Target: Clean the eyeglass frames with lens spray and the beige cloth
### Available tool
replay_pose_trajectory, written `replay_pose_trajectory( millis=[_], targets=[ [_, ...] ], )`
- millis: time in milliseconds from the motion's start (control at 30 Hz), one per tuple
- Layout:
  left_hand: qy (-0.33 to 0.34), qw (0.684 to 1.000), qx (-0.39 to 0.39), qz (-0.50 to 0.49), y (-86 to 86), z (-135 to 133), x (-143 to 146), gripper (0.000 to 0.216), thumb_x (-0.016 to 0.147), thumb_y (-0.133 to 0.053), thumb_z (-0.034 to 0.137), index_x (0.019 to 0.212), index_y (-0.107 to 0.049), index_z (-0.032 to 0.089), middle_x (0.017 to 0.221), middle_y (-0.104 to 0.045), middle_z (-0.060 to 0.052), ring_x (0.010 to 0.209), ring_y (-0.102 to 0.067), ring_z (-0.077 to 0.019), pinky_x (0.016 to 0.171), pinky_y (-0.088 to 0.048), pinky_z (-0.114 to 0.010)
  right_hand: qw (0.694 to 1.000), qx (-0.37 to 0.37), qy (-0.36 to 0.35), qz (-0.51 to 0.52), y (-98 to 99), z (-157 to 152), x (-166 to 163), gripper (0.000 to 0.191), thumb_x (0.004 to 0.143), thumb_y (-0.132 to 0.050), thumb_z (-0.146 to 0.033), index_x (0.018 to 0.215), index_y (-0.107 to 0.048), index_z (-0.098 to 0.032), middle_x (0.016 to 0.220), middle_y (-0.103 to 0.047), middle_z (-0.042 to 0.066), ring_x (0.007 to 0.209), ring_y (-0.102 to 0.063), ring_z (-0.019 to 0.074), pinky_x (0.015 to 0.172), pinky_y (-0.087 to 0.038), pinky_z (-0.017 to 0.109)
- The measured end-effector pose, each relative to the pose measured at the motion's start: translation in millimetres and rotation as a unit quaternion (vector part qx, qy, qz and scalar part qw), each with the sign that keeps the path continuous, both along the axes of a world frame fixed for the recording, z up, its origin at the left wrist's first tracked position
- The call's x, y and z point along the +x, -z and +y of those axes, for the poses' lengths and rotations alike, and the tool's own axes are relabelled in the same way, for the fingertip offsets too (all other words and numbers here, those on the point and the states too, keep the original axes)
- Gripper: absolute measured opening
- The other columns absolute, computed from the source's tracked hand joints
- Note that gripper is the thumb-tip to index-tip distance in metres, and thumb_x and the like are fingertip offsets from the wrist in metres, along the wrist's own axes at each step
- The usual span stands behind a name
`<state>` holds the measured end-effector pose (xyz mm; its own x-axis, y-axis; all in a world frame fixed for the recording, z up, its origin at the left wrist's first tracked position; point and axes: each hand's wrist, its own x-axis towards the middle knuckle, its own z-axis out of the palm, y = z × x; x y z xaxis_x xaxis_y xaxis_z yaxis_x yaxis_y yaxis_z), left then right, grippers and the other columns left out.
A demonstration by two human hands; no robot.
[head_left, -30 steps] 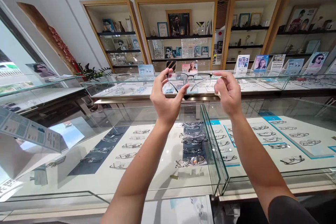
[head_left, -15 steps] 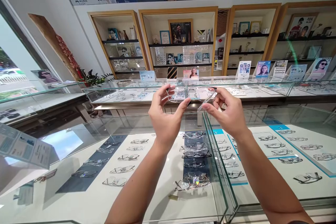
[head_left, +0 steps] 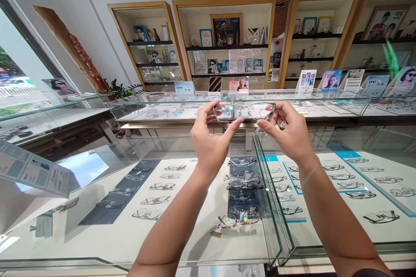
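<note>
A pair of eyeglasses (head_left: 261,111) with thin rims and clear lenses is held up between my two hands, over the near glass showcase. My left hand (head_left: 212,140) pinches the left side of the frame between thumb and fingers. At the other end, my right hand (head_left: 289,132) grips the right side near the hinge, fingers curled behind it. The lenses face away from me or toward me; I cannot tell which. Below, rows of spectacle frames (head_left: 156,200) lie inside the showcase.
The near glass showcase (head_left: 208,242) spans the front, split by upright glass edges. A folded leaflet stand (head_left: 35,169) is at the left. Farther back stands a second glass counter (head_left: 182,114) with upright cards, then wooden wall shelves (head_left: 224,2). A plant (head_left: 120,90) stands back left.
My hands and the eyeglasses have shifted slightly right in view. The frame has turned so both lenses now show more squarely. The view has tilted down a little.
</note>
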<state>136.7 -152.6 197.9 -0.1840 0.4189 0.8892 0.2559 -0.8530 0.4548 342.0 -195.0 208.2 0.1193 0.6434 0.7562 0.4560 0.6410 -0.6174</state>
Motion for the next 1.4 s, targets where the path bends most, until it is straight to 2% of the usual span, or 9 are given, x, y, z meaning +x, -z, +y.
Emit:
replay_pose_trajectory(
  millis=[133, 333, 533, 800, 933, 1200, 1400],
  targets=[
    [-0.011, 1.000, 0.023, 0.006, 0.2, 2, -1, 0.062, 0.079, -0.093, 0.049, 0.131, -0.067, 0.024, 0.124, -0.074, -0.008, 0.108, -0.071, -0.0229, 0.100, -0.058, -0.043, 0.999, -0.032, -0.028, -0.017, -0.3, 3, 5, 0.043, 0.088, -0.083, -0.058, 0.111, -0.066, -0.025, 0.081, -0.059, -0.002, 0.073, -0.054, 0.0163, 0.071, -0.044, 0.035],
    [0.007, 0.998, 0.058, 0.036, -2.1, 10, -7, 0.060, 0.080, -0.093, 0.047, 0.131, -0.068, 0.027, 0.122, -0.070, -0.007, 0.107, -0.068, -0.0224, 0.097, -0.056, -0.041, 0.995, -0.066, -0.067, -0.025, -0.8, 9, 14, 0.046, 0.089, -0.081, -0.060, 0.114, -0.068, -0.024, 0.082, -0.059, -0.001, 0.074, -0.054, 0.0164, 0.072, -0.046, 0.035],
    [0.036, 0.995, 0.075, 0.048, -6.1, 15, -12, 0.056, 0.079, -0.094, 0.045, 0.129, -0.071, 0.031, 0.124, -0.065, -0.006, 0.113, -0.063, -0.0232, 0.097, -0.055, -0.039, 0.997, -0.061, -0.042, -0.026, -4.6, 4, 14, 0.048, 0.087, -0.083, -0.060, 0.114, -0.071, -0.023, 0.075, -0.056, -0.003, 0.069, -0.051, 0.0146, 0.068, -0.041, 0.033],
    [0.060, 0.998, 0.030, -0.013, 0.2, 21, -9, 0.067, 0.072, -0.099, 0.043, 0.132, -0.069, 0.029, 0.128, -0.069, -0.006, 0.114, -0.067, -0.0226, 0.101, -0.055, -0.039, 0.998, -0.045, 0.013, -0.042, -8.7, -4, 10, 0.046, 0.086, -0.084, -0.062, 0.111, -0.073, -0.025, 0.072, -0.056, -0.003, 0.066, -0.051, 0.0148, 0.066, -0.039, 0.033],
    [0.069, 0.997, 0.018, -0.018, 2.4, 25, -8, 0.062, 0.073, -0.098, 0.044, 0.127, -0.072, 0.027, 0.128, -0.071, -0.008, 0.118, -0.069, -0.0243, 0.104, -0.055, -0.040, 0.998, -0.038, 0.033, -0.040, -8.2, -7, 8, 0.047, 0.086, -0.083, -0.062, 0.112, -0.073, -0.025, 0.073, -0.056, -0.004, 0.068, -0.053, 0.0154, 0.068, -0.042, 0.033],
    [0.084, 0.996, 0.000, 0.005, -0.9, 31, -12, 0.057, 0.076, -0.096, 0.043, 0.126, -0.074, 0.028, 0.124, -0.074, -0.008, 0.113, -0.071, -0.0228, 0.099, -0.056, -0.039, 0.998, -0.010, 0.052, -0.043, -6.5, -6, 7, 0.049, 0.089, -0.081, -0.061, 0.121, -0.072, -0.025, 0.073, -0.057, -0.003, 0.069, -0.054, 0.0163, 0.069, -0.041, 0.034],
    [0.112, 0.993, -0.005, 0.028, -1.3, 40, -17, 0.054, 0.079, -0.093, 0.047, 0.125, -0.074, 0.027, 0.122, -0.074, -0.009, 0.109, -0.073, -0.0221, 0.097, -0.059, -0.038, 0.999, 0.013, 0.037, -0.030, -5.4, -4, 8, 0.050, 0.090, -0.080, -0.060, 0.127, -0.071, -0.026, 0.075, -0.058, -0.002, 0.071, -0.056, 0.0179, 0.071, -0.044, 0.036]
  ],
)
